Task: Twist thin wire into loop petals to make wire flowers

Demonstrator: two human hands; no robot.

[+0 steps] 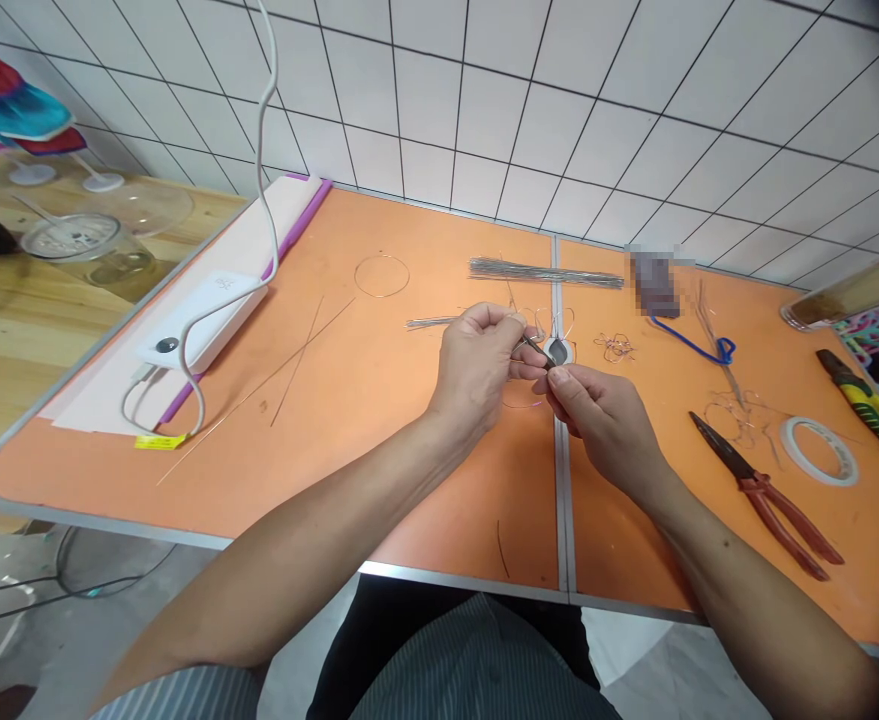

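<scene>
Above the middle of the orange table, my left hand (pixel 476 365) and my right hand (pixel 608 420) meet with fingers closed. A thin dark wire-like piece (pixel 535 350) runs between their fingertips, pinched from both sides; its ends are hidden. Fine bent wire shows around the fingers. Behind them lies a bundle of straight metal wires (pixel 510 270), with a shorter bundle (pixel 428 322) by my left hand. Just past the fingertips is a small white ring-shaped object (pixel 559 350), partly covered. Tangled wire (pixel 616 347) rests right of it.
Red-handled pliers (pixel 765 490), a tape roll (pixel 819 452) and a yellow-green cutter (pixel 866 405) lie at right. A white power bank (pixel 203 320) with a cable sits left, near long loose wires (pixel 259 397) and a wire ring (pixel 381 276). Tiled wall stands behind.
</scene>
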